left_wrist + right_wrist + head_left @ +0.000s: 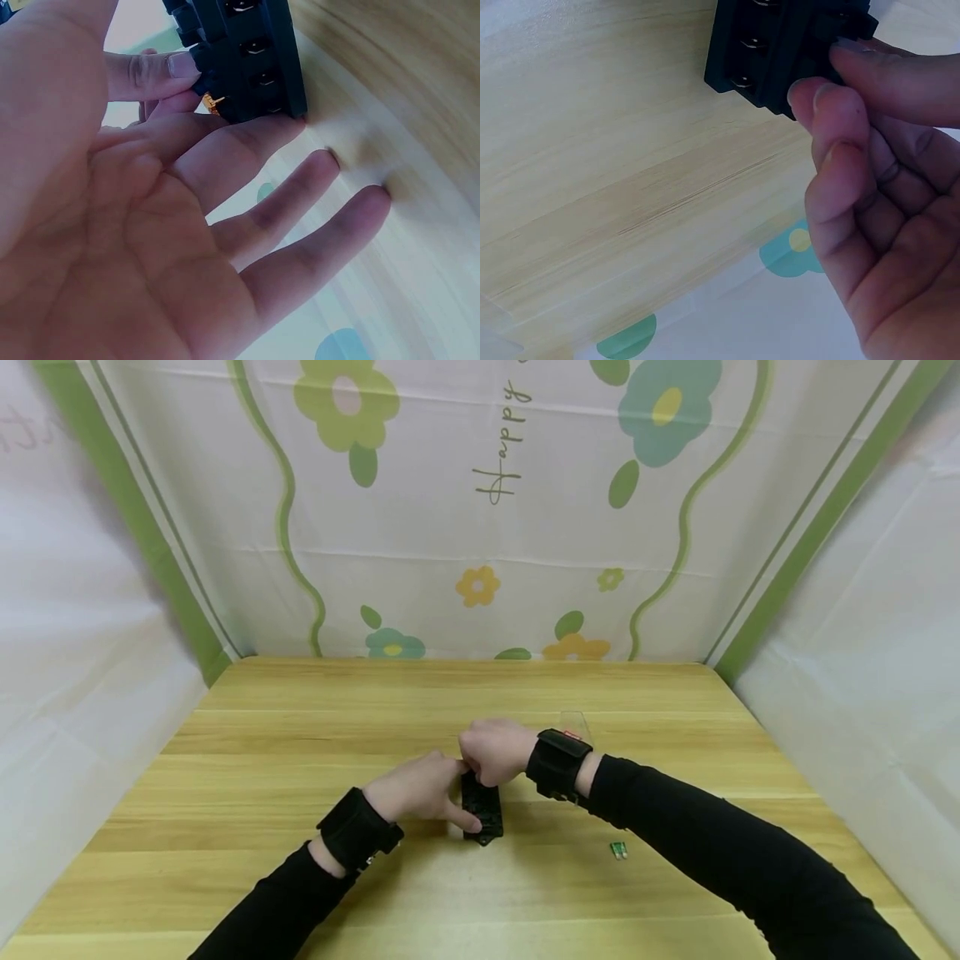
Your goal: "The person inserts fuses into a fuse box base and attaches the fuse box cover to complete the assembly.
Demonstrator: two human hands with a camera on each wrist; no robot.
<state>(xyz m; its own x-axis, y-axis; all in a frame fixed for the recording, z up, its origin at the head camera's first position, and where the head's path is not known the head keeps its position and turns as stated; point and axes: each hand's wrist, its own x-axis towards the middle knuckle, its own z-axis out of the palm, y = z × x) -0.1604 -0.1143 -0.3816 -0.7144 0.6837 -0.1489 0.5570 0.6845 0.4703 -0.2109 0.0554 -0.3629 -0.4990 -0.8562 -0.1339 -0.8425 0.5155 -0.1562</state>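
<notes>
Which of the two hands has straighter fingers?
The left hand: three of its fingers stretch out, while the right hand has its fingers curled at the block.

A yellowish, streaky wooden table stood before me; on it lay a small green piece with two pale prongs and, farther back, a clear flat sheet, partly hidden; whether my black rectangular plastic block touched the wood, I couldn't tell.

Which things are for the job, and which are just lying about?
In the job:
left hand
right hand
black block
orange piece at the block's edge

Lying about, though maybe needed later:
green piece
clear piece
</notes>
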